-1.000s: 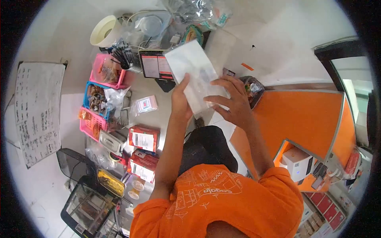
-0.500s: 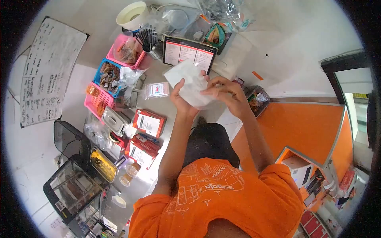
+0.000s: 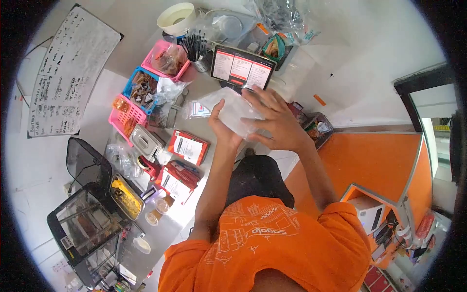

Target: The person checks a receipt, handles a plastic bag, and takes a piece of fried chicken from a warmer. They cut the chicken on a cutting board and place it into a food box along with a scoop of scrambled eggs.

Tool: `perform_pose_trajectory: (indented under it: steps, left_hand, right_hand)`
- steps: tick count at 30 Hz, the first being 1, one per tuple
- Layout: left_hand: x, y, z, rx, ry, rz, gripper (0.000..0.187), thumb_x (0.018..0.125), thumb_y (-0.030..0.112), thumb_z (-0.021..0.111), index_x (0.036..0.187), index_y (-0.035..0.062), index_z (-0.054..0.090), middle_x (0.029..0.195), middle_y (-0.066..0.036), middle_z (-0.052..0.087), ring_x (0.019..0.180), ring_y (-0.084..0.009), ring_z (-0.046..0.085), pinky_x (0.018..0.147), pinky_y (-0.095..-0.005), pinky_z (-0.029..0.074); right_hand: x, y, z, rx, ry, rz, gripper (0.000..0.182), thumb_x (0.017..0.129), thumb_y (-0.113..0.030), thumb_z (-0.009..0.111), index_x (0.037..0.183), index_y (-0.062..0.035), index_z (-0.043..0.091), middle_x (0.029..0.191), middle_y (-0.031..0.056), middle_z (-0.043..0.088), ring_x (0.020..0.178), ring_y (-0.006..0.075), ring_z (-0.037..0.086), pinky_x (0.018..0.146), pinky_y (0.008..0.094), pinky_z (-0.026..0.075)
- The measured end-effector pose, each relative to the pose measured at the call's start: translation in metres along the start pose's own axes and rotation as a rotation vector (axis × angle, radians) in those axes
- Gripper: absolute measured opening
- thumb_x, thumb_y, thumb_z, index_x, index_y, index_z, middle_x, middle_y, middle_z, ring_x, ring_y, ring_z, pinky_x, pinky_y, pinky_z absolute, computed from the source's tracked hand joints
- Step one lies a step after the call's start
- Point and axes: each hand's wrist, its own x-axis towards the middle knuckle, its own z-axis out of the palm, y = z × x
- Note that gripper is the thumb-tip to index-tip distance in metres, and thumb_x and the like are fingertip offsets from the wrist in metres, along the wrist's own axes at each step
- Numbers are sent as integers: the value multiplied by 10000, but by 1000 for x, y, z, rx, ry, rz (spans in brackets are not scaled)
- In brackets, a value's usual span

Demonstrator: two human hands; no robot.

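Note:
My left hand (image 3: 225, 130) grips a translucent white sheet-like plastic bag (image 3: 233, 108) with the thumb on top; its other fingers are hidden beneath. Over the bag's right side, my right hand (image 3: 278, 121) has its fingers spread, some of them touching or just above the plastic. A tablet (image 3: 242, 67) with a lit screen stands just beyond the bag. Partly behind the bag's left corner lies a small clear packet with a printed label (image 3: 198, 109).
Red boxes with white labels (image 3: 188, 148) sit on the steel counter to the left. Pink and blue baskets (image 3: 127, 119) of packets line its far side. A metal tray of yellow food (image 3: 126, 197) is lower left. Orange cabinetry (image 3: 360, 155) stands at right.
The bag now lies flatter and lower, farther from the tablet. My right fingers have gone from bent at its edge to spread out over it. The view has shifted slightly.

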Motion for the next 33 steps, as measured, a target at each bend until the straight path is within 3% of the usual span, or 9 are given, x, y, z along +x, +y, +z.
perform_pose_trajectory:
  steps: [8, 10, 17, 20, 22, 24, 26, 31, 33]
  left_hand:
    - [17, 0, 9, -13, -46, -29, 449, 910, 331, 501, 1222, 15, 562, 1196, -139, 634, 1094, -308, 606, 970, -439, 463]
    - [25, 0, 30, -28, -35, -92, 424, 884, 306, 531, 1182, 5, 544, 1111, -170, 634, 1036, -335, 613, 949, -462, 467]
    - [85, 1, 73, 120, -49, -184, 508, 824, 278, 553, 1210, -46, 495, 1200, -223, 574, 1123, -368, 563, 988, -534, 439]
    - [112, 0, 82, 60, -138, -244, 562, 792, 253, 542, 1235, -81, 461, 1257, -258, 535, 1184, -410, 522, 1024, -579, 400]
    - [126, -1, 89, 128, -111, -253, 593, 764, 243, 528, 1248, -90, 449, 1283, -272, 515, 1215, -435, 495, 1037, -608, 373]
    - [156, 1, 94, 103, -36, -195, 599, 757, 241, 518, 1253, -86, 447, 1284, -277, 512, 1217, -451, 485, 1032, -645, 359]
    - [198, 7, 87, 119, -173, -182, 599, 745, 220, 511, 1256, -87, 451, 1281, -278, 509, 1221, -463, 474, 1026, -675, 345]
    - [257, -11, 127, 404, 174, -158, 611, 938, 410, 478, 1320, -64, 423, 1302, -218, 501, 1143, -385, 489, 1088, -587, 303]
    - [236, -28, 118, 570, -5, -43, 691, 951, 515, 443, 1358, -42, 411, 1360, -212, 471, 1230, -374, 452, 1111, -557, 283]
  right_hand:
    - [2, 9, 5, -209, 77, -21, 110, 802, -227, 662, 811, -117, 665, 1454, 80, 478, 1393, 304, 367, 1131, 556, 251]
    - [7, 11, -6, -145, 339, 71, 130, 769, -215, 704, 744, -97, 655, 1411, 67, 525, 1363, 301, 402, 1096, 534, 299]
    - [35, 47, -44, 114, 471, 190, 169, 734, -180, 773, 701, -77, 643, 1370, 103, 557, 1266, 317, 491, 1043, 470, 372]
    - [42, 61, -71, 254, 621, 143, 147, 779, -140, 741, 732, -56, 629, 1311, 107, 601, 1198, 322, 549, 1035, 448, 389]
    - [41, 75, -85, 160, 562, 122, 131, 816, -88, 749, 831, -57, 622, 1279, 194, 614, 1155, 320, 608, 989, 435, 452]
    - [22, 94, -98, 431, 1118, 94, 154, 944, -122, 629, 1007, -37, 517, 1158, 243, 640, 1004, 335, 674, 854, 427, 549]
    - [18, 70, -132, 372, 1355, 221, 186, 1024, -193, 504, 1081, -51, 398, 1079, 275, 636, 892, 333, 699, 684, 377, 606]
    - [-18, 68, -108, 486, 1264, 572, 232, 1036, -244, 471, 1106, -69, 336, 1077, 259, 641, 876, 314, 706, 644, 346, 609]
    - [-30, 76, -91, 617, 1255, 659, 244, 1038, -256, 469, 1138, -75, 340, 1042, 225, 664, 865, 279, 707, 656, 331, 601]
